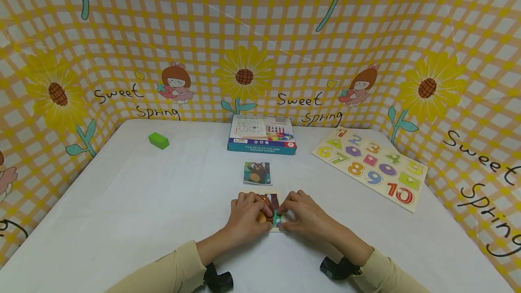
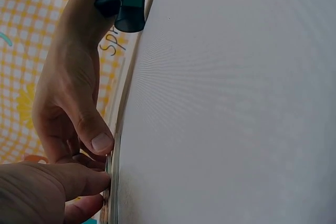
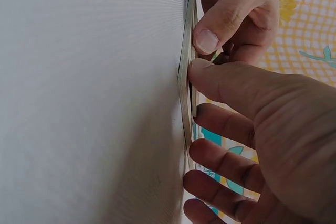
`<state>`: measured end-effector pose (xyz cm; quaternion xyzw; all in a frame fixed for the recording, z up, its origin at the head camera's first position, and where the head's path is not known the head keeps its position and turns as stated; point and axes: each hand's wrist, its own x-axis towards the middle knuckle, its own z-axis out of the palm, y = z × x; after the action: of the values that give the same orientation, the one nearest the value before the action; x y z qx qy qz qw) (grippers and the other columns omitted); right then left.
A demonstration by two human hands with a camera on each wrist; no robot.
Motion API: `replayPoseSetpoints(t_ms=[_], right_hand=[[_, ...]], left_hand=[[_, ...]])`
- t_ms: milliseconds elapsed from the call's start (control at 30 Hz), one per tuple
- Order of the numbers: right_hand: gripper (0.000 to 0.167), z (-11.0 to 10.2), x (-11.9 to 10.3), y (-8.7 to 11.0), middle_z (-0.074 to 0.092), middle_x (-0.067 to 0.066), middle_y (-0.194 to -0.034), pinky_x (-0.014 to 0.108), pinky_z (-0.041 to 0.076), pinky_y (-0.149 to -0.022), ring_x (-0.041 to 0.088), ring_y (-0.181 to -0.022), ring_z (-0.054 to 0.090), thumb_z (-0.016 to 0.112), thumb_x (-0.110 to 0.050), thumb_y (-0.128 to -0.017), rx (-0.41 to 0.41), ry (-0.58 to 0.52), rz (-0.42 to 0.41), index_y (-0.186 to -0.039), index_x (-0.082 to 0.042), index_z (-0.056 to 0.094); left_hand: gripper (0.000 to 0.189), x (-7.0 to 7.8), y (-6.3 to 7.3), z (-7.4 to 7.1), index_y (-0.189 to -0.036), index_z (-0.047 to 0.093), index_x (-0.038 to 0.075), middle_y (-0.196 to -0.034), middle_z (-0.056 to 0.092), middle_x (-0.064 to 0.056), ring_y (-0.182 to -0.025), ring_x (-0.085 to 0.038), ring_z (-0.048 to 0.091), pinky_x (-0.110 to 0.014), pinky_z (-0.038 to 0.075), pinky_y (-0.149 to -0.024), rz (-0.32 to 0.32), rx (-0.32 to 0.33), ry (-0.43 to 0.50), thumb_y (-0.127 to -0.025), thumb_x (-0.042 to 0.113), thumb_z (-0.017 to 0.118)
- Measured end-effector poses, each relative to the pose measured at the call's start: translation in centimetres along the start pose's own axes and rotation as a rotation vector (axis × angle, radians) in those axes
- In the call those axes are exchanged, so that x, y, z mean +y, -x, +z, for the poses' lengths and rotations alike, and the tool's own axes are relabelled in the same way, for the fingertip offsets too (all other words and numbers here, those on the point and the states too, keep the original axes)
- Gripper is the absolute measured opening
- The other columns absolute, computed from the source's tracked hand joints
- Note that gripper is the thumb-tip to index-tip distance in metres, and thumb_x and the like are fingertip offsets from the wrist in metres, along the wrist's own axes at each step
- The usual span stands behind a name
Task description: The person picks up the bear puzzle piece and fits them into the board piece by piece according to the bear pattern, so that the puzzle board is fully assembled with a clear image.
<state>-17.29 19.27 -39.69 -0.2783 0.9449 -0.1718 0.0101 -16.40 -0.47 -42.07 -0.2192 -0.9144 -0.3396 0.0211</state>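
Note:
A small wooden bear puzzle (image 1: 273,199) lies on the white table in front of me, partly hidden by both hands. My left hand (image 1: 247,214) bends over its left side, fingertips on the picture and thumb at the near edge. From the right, my right hand (image 1: 306,214) pinches a teal-and-brown puzzle piece (image 1: 278,220) between thumb and index finger. In the right wrist view, that puzzle piece (image 3: 195,95) stands slightly raised and tilted off the pale board edge (image 3: 184,87). Both thumbs nearly meet there.
A bear picture card (image 1: 257,173) lies just beyond the puzzle. Behind it sits a boxed bead set (image 1: 262,146). A number-and-shape board (image 1: 374,168) is at the right, a green block (image 1: 158,140) at the far left. Checked cloth (image 1: 260,26) walls the table.

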Motion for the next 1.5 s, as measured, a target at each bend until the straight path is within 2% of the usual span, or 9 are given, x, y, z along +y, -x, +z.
replayPoseSetpoints(t_ms=[200, 433, 667, 1233, 1500], right_hand=[[0.021, -0.07, -0.01, -0.01, 0.055, -0.008, -0.091, 0.028, 0.037, -0.076, 0.010, -0.088, 0.042, 0.079, -0.027, -0.072, 0.016, -0.006, 0.005, -0.090, -0.020, 0.070], [0.017, 0.02, 0.18, 0.06, 0.056, -0.008, -0.087, 0.025, 0.035, -0.073, 0.009, -0.084, 0.041, 0.080, -0.025, -0.071, 0.046, -0.005, -0.041, -0.082, -0.021, 0.068], [0.016, 0.08, 0.18, 0.08, 0.055, -0.010, -0.088, 0.026, 0.036, -0.076, 0.009, -0.087, 0.041, 0.079, -0.027, -0.072, 0.021, -0.019, -0.013, -0.082, -0.022, 0.067], [0.016, 0.15, 0.24, -0.03, 0.054, -0.010, -0.087, 0.026, 0.035, -0.075, 0.009, -0.086, 0.041, 0.079, -0.026, -0.072, 0.017, -0.011, -0.018, -0.082, -0.022, 0.066], [0.015, 0.17, 0.02, -0.16, 0.053, -0.009, -0.087, 0.028, 0.036, -0.076, 0.010, -0.087, 0.041, 0.078, -0.025, -0.073, 0.009, -0.013, 0.016, -0.080, -0.023, 0.065]], left_hand=[[0.013, 0.07, 0.00, -0.03, -0.083, 0.069, 0.018, -0.099, 0.054, 0.000, -0.098, -0.019, 0.039, -0.039, 0.028, -0.082, -0.003, 0.006, 0.000, -0.072, 0.023, 0.072], [0.013, 0.08, 0.03, -0.08, -0.083, 0.069, 0.017, -0.099, 0.053, 0.001, -0.099, -0.019, 0.038, -0.039, 0.028, -0.082, -0.010, 0.001, 0.011, -0.072, 0.022, 0.073], [0.013, 0.06, 0.03, -0.06, -0.084, 0.069, 0.017, -0.099, 0.053, 0.000, -0.099, -0.019, 0.038, -0.039, 0.027, -0.082, -0.010, -0.002, 0.010, -0.072, 0.022, 0.073], [0.013, 0.01, -0.01, 0.04, -0.083, 0.068, 0.018, -0.099, 0.052, 0.000, -0.099, -0.019, 0.038, -0.039, 0.027, -0.082, -0.014, -0.002, 0.003, -0.072, 0.022, 0.073], [0.013, -0.10, -0.08, 0.17, -0.083, 0.068, 0.019, -0.100, 0.052, 0.000, -0.098, -0.019, 0.037, -0.039, 0.027, -0.082, -0.007, 0.002, -0.007, -0.072, 0.023, 0.073]])
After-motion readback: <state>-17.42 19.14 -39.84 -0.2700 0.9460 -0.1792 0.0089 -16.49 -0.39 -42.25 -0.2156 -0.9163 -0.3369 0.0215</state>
